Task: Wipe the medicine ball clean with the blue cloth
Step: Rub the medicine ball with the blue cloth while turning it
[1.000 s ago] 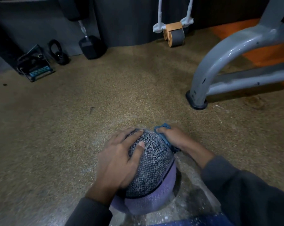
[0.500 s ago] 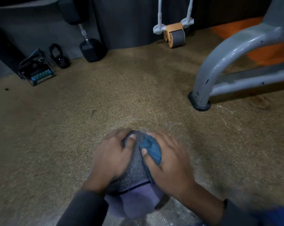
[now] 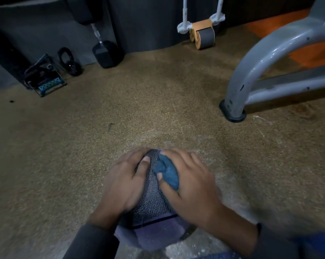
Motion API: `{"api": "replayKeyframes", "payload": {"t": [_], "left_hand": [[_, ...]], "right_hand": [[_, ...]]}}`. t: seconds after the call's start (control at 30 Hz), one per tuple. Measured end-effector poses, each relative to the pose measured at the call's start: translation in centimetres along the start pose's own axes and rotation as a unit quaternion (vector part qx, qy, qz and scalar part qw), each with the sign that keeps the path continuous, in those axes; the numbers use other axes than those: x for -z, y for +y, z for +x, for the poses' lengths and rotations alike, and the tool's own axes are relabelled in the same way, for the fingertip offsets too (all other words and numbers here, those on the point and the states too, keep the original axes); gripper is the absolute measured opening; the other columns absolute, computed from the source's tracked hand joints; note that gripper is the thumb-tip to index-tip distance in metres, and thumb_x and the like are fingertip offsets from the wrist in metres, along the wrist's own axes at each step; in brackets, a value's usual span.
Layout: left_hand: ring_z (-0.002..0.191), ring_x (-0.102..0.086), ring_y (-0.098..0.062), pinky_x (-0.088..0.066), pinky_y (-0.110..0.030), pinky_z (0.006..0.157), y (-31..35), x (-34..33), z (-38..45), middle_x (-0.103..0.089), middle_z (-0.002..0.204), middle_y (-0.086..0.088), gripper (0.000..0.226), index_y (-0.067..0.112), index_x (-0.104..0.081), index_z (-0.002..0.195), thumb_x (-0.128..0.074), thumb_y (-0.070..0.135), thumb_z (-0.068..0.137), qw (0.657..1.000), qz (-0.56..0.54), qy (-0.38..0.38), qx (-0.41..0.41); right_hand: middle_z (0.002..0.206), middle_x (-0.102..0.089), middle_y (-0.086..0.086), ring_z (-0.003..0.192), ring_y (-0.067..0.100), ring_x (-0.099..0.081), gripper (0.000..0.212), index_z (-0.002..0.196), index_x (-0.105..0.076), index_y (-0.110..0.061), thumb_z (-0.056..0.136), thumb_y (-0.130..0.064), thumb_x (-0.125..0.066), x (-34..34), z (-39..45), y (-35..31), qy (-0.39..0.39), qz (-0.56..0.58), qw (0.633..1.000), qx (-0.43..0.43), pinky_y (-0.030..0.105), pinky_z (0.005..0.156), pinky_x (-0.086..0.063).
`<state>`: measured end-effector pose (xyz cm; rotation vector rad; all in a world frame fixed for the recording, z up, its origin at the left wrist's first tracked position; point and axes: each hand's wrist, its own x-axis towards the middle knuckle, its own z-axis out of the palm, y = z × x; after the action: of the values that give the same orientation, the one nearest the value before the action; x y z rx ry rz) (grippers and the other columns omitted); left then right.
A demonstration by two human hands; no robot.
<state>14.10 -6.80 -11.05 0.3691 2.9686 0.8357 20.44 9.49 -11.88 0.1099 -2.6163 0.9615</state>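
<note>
The medicine ball (image 3: 152, 202) rests on the brown speckled floor low in the middle of the view. Its top is grey with a fine pattern and its near band is purple. My left hand (image 3: 124, 182) lies flat on the ball's left side, fingers spread over the top. My right hand (image 3: 191, 186) presses the bunched blue cloth (image 3: 167, 171) against the ball's upper right side. Both hands cover much of the ball.
A grey metal machine frame (image 3: 251, 71) stands on the floor at the right, its foot close by. Along the far wall sit an ab roller (image 3: 202, 35), a black dumbbell (image 3: 106, 53), a kettlebell (image 3: 70, 62) and a small black and blue device (image 3: 44, 79).
My right hand brought the blue cloth from the ball's far right side up onto its top, then slid a little further over it. My left hand stayed on the left side.
</note>
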Motion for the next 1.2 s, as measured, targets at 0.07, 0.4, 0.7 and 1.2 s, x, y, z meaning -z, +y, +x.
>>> {"api": "replayKeyframes", "payload": {"t": [0.07,0.4,0.7,1.2], "left_hand": [[0.129,-0.046,0.000,-0.025,-0.012,0.105,-0.3,0.1,-0.3,-0.056,0.139,0.019,0.061,0.035,-0.061,0.132,-0.028,0.058,0.085,1.000,-0.014,0.001,-0.010],[0.130,-0.045,-0.001,-0.026,-0.014,0.103,-0.3,0.1,-0.9,-0.054,0.141,0.018,0.063,0.036,-0.060,0.133,-0.025,0.058,0.086,1.000,0.002,0.012,-0.010],[0.131,-0.047,-0.005,-0.033,-0.030,0.113,0.5,-0.3,-0.8,-0.055,0.140,0.019,0.060,0.037,-0.061,0.133,-0.030,0.061,0.087,1.000,0.003,0.031,-0.001],[0.128,-0.048,0.001,-0.031,-0.019,0.105,-0.2,0.3,-0.1,-0.057,0.136,0.022,0.057,0.038,-0.066,0.126,-0.043,0.064,0.082,0.998,-0.043,0.030,0.018]], "right_hand": [[0.116,-0.064,-0.012,0.102,0.012,-0.057,0.040,0.118,-0.060,-0.032,0.088,-0.053,-0.043,-0.8,2.6,2.1,-0.065,0.042,0.993,-0.086,0.033,0.089,-0.046],[0.133,-0.057,-0.008,0.108,0.019,-0.055,0.053,0.132,-0.053,-0.024,0.087,-0.050,-0.042,0.1,-0.7,-1.8,-0.019,-0.037,0.999,0.005,0.040,0.088,-0.049],[0.096,-0.065,-0.005,0.097,0.024,-0.062,0.023,0.095,-0.060,-0.027,0.092,-0.047,-0.049,-1.6,5.5,4.6,-0.125,0.127,0.947,-0.267,0.034,0.081,-0.045],[0.116,-0.062,-0.008,0.105,0.018,-0.058,0.034,0.118,-0.057,-0.030,0.091,-0.050,-0.048,-1.2,2.4,2.6,-0.081,0.037,0.981,-0.170,0.032,0.086,-0.044]]}}
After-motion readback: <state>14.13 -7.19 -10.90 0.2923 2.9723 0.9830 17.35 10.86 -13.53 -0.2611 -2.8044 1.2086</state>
